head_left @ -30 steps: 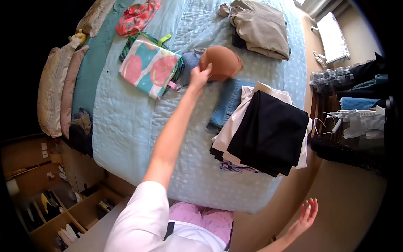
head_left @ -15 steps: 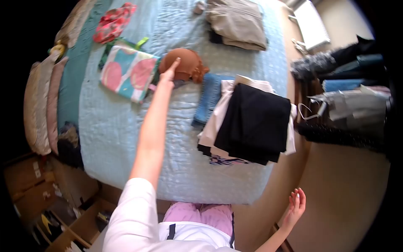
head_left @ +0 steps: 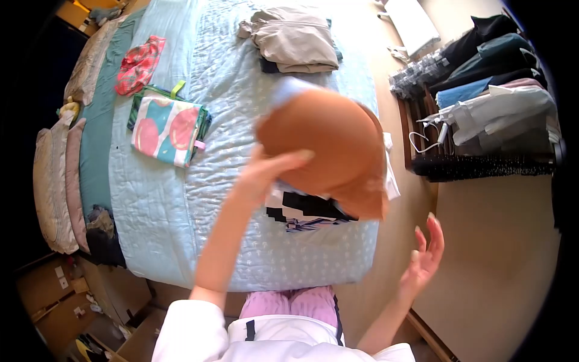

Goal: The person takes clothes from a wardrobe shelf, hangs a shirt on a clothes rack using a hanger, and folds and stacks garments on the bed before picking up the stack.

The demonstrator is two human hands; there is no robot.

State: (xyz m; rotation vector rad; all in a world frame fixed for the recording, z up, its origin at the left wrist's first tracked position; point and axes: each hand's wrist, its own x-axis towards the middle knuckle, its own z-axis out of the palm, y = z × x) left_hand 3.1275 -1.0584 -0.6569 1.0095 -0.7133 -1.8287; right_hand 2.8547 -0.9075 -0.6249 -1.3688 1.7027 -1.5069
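Held up in front of me is a brown bra (head_left: 329, 142), its moulded cup facing the camera and slightly blurred. My left hand (head_left: 268, 172) grips it by its lower left side, thumb on top of the cup. Something pale blue shows at its upper edge, too smeared to name. To the right, my right hand (head_left: 424, 256) is raised with fingers apart and nothing in it. Behind the bra lies a stack of folded clothes (head_left: 307, 208), black, white and striped, mostly hidden by it.
On the bed's light blue quilt (head_left: 235, 241) lie a folded pink-and-teal patterned cloth (head_left: 163, 131), a red patterned cloth (head_left: 140, 63) and folded beige clothes (head_left: 295, 39). Hanging clothes (head_left: 494, 114) line the right side. Pillows (head_left: 51, 181) rest at the left; open drawers (head_left: 114, 335) stand lower left.
My left hand has lifted the brown bra off the quilt and brought it right and closer to the camera, over the clothes stack. My right hand has risen with its fingers spreading.
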